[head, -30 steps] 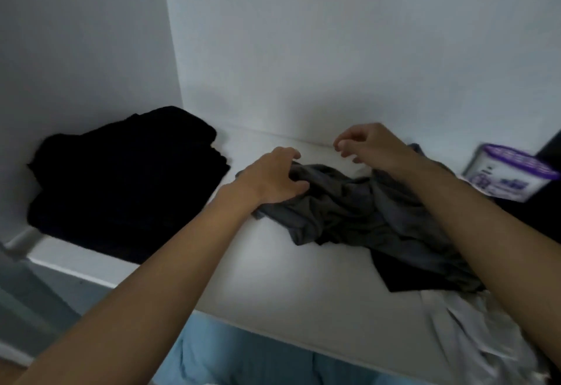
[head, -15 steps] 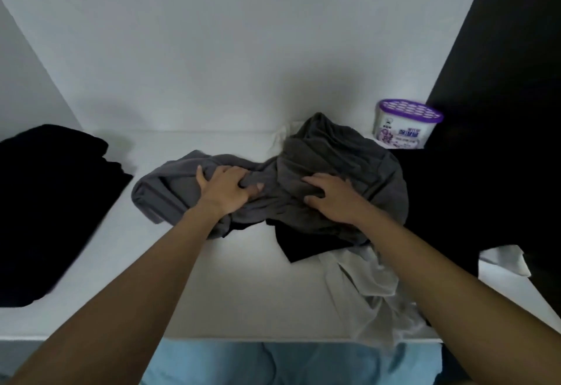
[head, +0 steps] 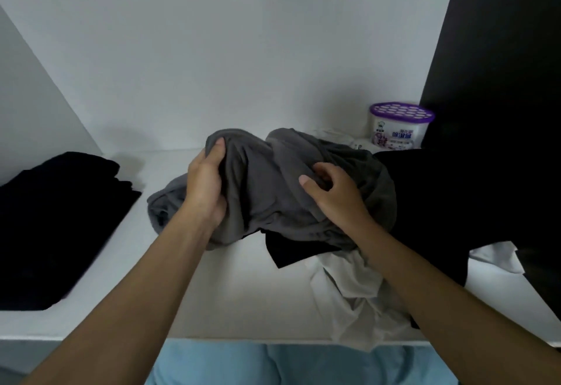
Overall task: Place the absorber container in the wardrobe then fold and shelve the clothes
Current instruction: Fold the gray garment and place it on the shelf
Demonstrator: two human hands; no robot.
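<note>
Your left hand [head: 206,184] grips the grey garment [head: 267,196] on its left side, fingers curled round a bunched fold. Your right hand [head: 334,193] pinches the cloth on the garment's right half, fingers curled into it. The garment sits crumpled on the white shelf [head: 212,287]. The absorber container [head: 397,128] stands upright behind the garment and to its right. A folded black pile [head: 57,223] lies well to the garment's left. A black cloth [head: 291,248] and a white garment [head: 355,299] lie partly under its near right edge.
</note>
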